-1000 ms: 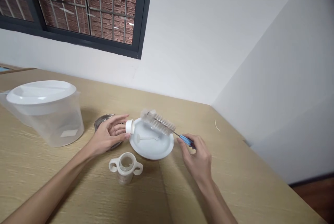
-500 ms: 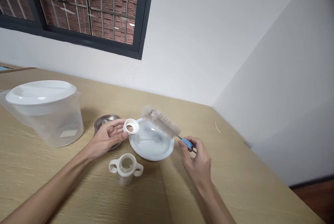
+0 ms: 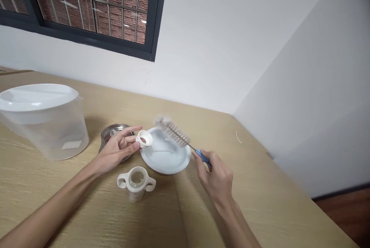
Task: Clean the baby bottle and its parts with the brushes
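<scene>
Between thumb and fingers, my left hand (image 3: pixel 117 148) holds a white threaded bottle collar (image 3: pixel 145 139), its opening facing up and to the right. My right hand (image 3: pixel 216 176) grips the blue handle of a bottle brush (image 3: pixel 179 138), whose pale bristles reach up and left over a white bowl (image 3: pixel 167 168). Brush and collar are apart. A thin pale stick-like piece lies inside the bowl. Nearer to me, a baby bottle (image 3: pixel 136 194) with two white side handles stands upright without a lid, beside my left wrist.
A round metal tin (image 3: pixel 105 134) sits partly hidden behind my left hand. At the left stands a large clear plastic pitcher (image 3: pixel 62 132) with a white lid. A thin pale strand (image 3: pixel 238 137) lies on the wooden table (image 3: pixel 260 201), near the wall.
The brush has turned a little in my right hand, and its head is slightly blurred. My left fingers have spread somewhat around the collar. The whole view has shifted slightly.
</scene>
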The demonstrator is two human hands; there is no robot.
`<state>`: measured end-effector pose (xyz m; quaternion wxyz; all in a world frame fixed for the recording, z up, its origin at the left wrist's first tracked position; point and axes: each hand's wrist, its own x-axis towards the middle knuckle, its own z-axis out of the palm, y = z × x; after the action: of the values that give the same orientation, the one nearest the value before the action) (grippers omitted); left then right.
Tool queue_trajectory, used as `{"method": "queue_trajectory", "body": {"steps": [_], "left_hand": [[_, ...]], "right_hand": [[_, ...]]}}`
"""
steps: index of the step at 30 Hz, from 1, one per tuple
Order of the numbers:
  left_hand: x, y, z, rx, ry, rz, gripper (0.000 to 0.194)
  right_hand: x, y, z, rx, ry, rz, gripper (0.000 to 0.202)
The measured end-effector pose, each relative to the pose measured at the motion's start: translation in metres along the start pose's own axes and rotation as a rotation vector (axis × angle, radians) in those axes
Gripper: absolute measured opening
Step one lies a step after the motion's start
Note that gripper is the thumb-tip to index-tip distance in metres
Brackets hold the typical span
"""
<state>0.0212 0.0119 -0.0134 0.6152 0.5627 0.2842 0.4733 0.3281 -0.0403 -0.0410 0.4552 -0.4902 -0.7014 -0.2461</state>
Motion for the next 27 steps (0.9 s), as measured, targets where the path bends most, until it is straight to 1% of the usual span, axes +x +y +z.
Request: {"method": "queue_trajectory", "body": {"steps": [3,4,8,10,13,17,20,23,27], "left_hand": [[0.0000,0.0005,0.0007,-0.008,0.022,-0.006,0.065],[0.0001,0.0002,0.0004,-0.012,0.023,-0.006,0.066],[0.0009,-0.0014,-0.0022,-0.009,0.003,0.013,0.064],[0.0013,-0.0017,-0.0034,-0.005,0.003,0.019,0.062],[0.0022,-0.0024,-0.0044,-0.012,0.021,0.021,0.063],[0.0032,-0.0056,-0.0044,-0.022,0.061,0.062,0.064],[0.0030,-0.0065,-0.0025,-0.019,0.112,0.080,0.060],[0.0028,-0.0044,0.0007,-0.030,0.163,0.075,0.051],[0.0033,0.0001,0.0033,-0.044,0.178,0.041,0.048]], "right_hand": [[-0.0001,0.0012,-0.0011,0.040,0.043,0.095,0.014],[0.0001,0.0002,-0.0014,0.075,0.039,0.102,0.014],[0.0014,-0.0049,-0.0012,0.165,-0.067,-0.013,0.012],[0.0013,-0.0045,-0.0007,0.143,-0.098,-0.016,0.011],[0.0003,-0.0008,-0.0005,0.093,-0.072,0.077,0.011],[-0.0001,0.0006,-0.0008,0.098,-0.036,0.166,0.014],[0.0000,-0.0016,-0.0006,0.119,-0.032,0.174,0.014],[-0.0002,-0.0022,-0.0003,0.130,-0.043,0.175,0.014],[-0.0006,-0.0002,0.0000,0.143,-0.059,0.178,0.015]]}}
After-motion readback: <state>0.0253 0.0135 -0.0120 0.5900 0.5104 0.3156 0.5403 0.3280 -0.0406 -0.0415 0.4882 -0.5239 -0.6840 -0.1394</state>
